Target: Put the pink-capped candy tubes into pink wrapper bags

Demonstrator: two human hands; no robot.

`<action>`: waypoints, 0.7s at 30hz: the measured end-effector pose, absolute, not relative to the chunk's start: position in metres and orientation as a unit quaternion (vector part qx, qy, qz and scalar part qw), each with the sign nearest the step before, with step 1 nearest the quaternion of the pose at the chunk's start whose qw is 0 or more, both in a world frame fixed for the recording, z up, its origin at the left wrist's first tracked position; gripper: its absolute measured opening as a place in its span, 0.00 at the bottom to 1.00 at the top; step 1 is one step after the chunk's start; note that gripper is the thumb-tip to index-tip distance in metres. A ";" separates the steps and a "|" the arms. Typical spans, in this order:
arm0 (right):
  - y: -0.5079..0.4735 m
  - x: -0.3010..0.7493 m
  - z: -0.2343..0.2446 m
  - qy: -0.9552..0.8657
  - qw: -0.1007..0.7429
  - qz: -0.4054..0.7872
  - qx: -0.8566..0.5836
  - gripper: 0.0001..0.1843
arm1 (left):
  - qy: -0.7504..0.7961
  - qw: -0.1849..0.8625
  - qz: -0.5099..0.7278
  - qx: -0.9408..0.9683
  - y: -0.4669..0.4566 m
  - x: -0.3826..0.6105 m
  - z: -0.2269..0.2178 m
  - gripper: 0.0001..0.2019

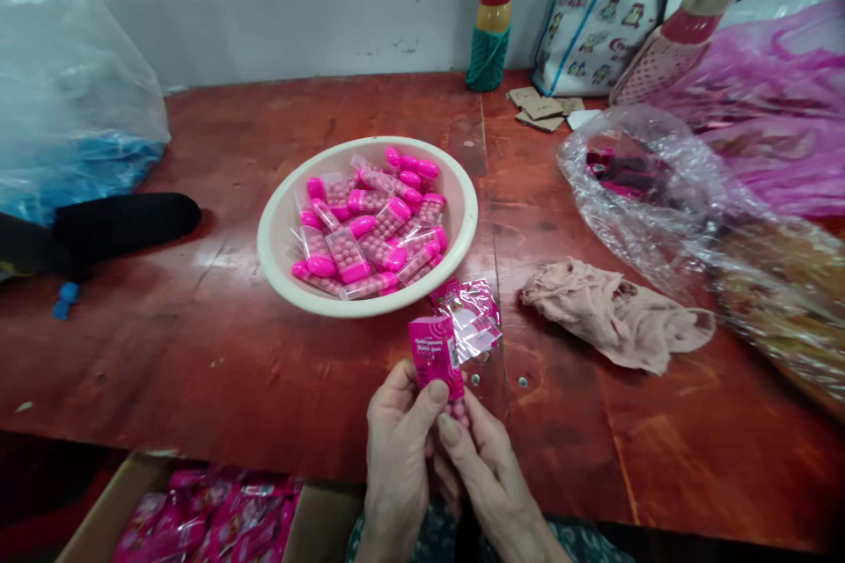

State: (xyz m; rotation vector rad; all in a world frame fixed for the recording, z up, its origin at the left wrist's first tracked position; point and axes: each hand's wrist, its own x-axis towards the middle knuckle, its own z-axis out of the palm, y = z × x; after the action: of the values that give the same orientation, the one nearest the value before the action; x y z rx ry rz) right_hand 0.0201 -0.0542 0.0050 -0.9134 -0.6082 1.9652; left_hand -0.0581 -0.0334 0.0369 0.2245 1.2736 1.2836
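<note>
We see a shiny pink wrapper with pale writing and swirly lines, around a little tub of round pink balls. It is near us, over the red table. Our left hand pinches the wrapper, thumb on front. Our right hand curls shut around the tub's low end. Beyond is a white bowl of more tubs.
</note>
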 end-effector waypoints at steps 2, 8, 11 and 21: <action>-0.051 0.024 0.011 -0.215 0.429 0.807 -0.345 0.13 | 0.541 0.619 0.558 0.112 -0.038 -0.060 0.033 0.07; -0.047 0.028 0.015 -0.090 0.414 0.866 -0.265 0.12 | 0.602 0.555 0.525 0.231 -0.043 -0.077 0.028 0.09; -0.046 0.029 0.015 -0.071 0.407 0.874 -0.255 0.11 | 0.616 0.481 0.522 0.341 -0.039 -0.081 0.036 0.06; -0.042 0.029 0.019 -0.061 0.386 0.888 -0.243 0.13 | 0.564 0.356 0.471 0.577 -0.024 -0.104 0.038 0.10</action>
State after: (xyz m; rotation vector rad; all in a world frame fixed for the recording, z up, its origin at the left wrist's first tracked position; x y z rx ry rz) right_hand 0.0295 -0.0424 0.0188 -0.6194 -0.1544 2.2609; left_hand -0.1037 -0.0236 0.0375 1.4906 1.4574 1.2154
